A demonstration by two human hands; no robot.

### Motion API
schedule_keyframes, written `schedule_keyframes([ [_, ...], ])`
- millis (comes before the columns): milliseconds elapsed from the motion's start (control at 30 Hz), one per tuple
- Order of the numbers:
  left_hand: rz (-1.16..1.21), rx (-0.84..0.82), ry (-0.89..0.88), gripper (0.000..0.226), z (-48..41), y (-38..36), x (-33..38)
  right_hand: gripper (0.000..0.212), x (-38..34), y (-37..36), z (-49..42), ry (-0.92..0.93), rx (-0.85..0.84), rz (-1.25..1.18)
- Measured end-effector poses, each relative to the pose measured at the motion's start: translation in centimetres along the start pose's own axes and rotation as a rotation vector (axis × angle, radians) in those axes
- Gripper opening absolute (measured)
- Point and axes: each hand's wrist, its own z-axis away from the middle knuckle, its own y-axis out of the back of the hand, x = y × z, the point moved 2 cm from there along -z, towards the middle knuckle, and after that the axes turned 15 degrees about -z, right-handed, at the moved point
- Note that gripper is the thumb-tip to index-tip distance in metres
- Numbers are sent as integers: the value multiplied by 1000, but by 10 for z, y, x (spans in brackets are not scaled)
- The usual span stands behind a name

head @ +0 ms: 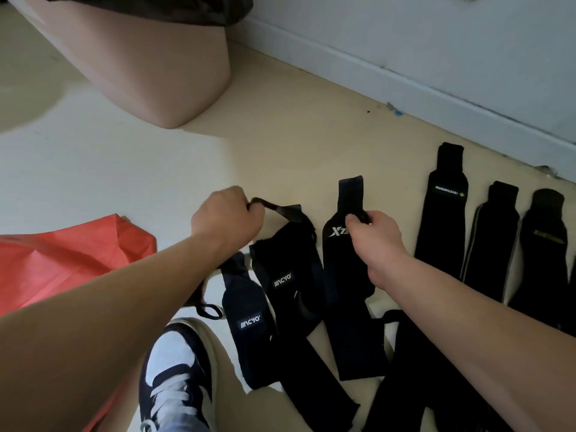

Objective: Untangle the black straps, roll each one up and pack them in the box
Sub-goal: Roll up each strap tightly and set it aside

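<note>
- The left hand is closed in a fist on the thin loop end of a crumpled black fabric strap; its fingertips are hidden behind the knuckles.
- The right hand is clamped, thumb against curled fingers, on the upper part of a second black strap with white lettering; part of the lettering is covered by the hand.
- Three long black straps are laid side by side at the right, clear of both hands; the rightmost is cut off by the frame edge.
- More black straps are overlapped in a heap at the lower right; their separate outlines cannot be told.
- A pale pink plastic bin lined with a black bag is cut off at the top; an orange-red plastic bag at the left; a black-and-white laced shoe at the bottom.
- All straps are laid on a smooth cream floor; a white wall with a skirting board is met at the upper right; small debris is seen along that joint.
- "IIACYO" is printed on the crumpled strap and on a narrower black strap just beside it; "XT" is readable on the right-hand strap; the leftmost of the three bears a label resembling "MANUEKLEAR", too small to be confirmed.
</note>
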Motion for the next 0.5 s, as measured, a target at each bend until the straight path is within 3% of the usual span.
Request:
schedule_keyframes([
  [133, 209, 91, -61, 27, 28, 38, 32, 17, -15, -10, 10, -42, -85, -91],
  [300, 307, 23, -141, 38, 51, 31, 55, 13, -23, -27, 20, 1, -199, -59],
  [400, 615, -32, 37, 33, 39, 34, 44, 12, -21, -18, 20, 130, -165, 60],
  [500, 952, 86, 289, 27, 25, 57, 27, 6, 2, -11, 24, 177, -249, 287],
])
